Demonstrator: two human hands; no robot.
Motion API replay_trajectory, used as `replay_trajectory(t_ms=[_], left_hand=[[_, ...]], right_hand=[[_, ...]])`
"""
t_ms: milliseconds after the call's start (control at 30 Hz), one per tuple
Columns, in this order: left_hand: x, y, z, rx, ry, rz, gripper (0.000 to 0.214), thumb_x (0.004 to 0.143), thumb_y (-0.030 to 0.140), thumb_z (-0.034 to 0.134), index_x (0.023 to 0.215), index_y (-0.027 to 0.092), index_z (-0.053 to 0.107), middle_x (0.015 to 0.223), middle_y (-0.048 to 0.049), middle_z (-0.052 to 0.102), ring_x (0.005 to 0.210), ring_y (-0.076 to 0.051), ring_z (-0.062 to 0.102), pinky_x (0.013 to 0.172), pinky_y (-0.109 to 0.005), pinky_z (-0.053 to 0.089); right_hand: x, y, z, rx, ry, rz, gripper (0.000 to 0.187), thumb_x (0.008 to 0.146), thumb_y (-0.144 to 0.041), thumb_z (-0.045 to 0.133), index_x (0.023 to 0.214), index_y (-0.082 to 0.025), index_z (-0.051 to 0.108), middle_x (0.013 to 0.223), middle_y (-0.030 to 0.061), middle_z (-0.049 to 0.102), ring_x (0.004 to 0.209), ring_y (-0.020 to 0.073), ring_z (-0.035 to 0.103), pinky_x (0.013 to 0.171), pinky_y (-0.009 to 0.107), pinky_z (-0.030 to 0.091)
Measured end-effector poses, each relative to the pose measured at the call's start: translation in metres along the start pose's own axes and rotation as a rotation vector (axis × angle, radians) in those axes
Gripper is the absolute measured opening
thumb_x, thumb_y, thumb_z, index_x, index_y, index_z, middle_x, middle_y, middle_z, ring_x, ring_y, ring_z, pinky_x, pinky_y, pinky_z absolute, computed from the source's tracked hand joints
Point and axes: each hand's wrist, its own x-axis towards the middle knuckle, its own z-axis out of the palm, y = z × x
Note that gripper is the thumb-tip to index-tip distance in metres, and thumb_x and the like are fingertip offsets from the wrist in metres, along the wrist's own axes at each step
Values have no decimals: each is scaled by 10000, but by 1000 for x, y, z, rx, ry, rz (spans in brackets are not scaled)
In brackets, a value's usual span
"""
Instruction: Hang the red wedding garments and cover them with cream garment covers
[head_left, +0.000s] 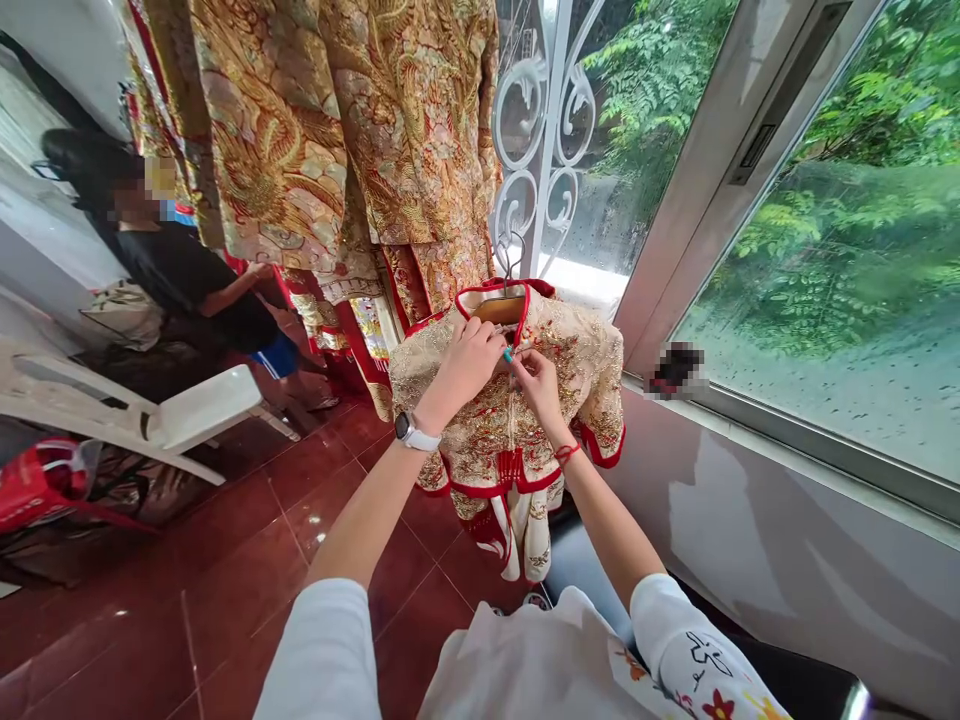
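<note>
A small gold-embroidered jacket (pixel 585 370) with red trim hangs on a wooden hanger (pixel 498 307) in front of me. My left hand (pixel 469 362), with a watch on the wrist, is closed at the jacket's front just below the collar. My right hand (pixel 535 383), with a red cord on the wrist, pinches the same spot from the right. A small teal object (pixel 508 355) shows between the two hands; I cannot make out what it is. Both hands touch the fabric near the front closure.
Larger gold and red embroidered robes (pixel 337 130) hang behind the jacket. A white scrolled metal stand (pixel 544 130) and a big window (pixel 825 250) are to the right. A seated person in black (pixel 187 280), a white plastic chair (pixel 172 410) and a red bag (pixel 37 485) are at the left on the red tiled floor.
</note>
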Motion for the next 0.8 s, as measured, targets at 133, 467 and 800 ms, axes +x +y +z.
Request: replay_trajectory(t_ms=[133, 467, 800], left_hand=[[-3, -1, -2, -38, 8, 21, 323, 1016, 248, 404, 1041, 147, 710, 1022, -139, 629, 1078, -313, 531, 992, -505, 416], [-53, -64, -35, -112, 362, -223, 218, 961, 299, 546, 853, 224, 720, 928, -59, 677, 944, -261, 583, 955, -487, 452], [-95, -74, 6, -414, 431, -587, 834, 788, 383, 751, 1503, 180, 371, 1556, -181, 384, 1489, -352, 306, 1232, -526, 267]], right_hand=[[-2, 4, -7, 147, -189, 70, 466, 790, -668, 613, 681, -242, 459, 554, -56, 410, 472, 112, 369, 477, 268, 368], [-156, 118, -26, -257, -94, 407, 519, 672, -583, 578, 447, -234, 266, 465, -22, 321, 479, 142, 344, 499, 322, 357], [-111, 115, -119, -732, 606, 36, 685, 665, -651, 665, 1169, -204, 541, 1274, 216, 553, 1263, 428, 475, 1048, 672, 380]])
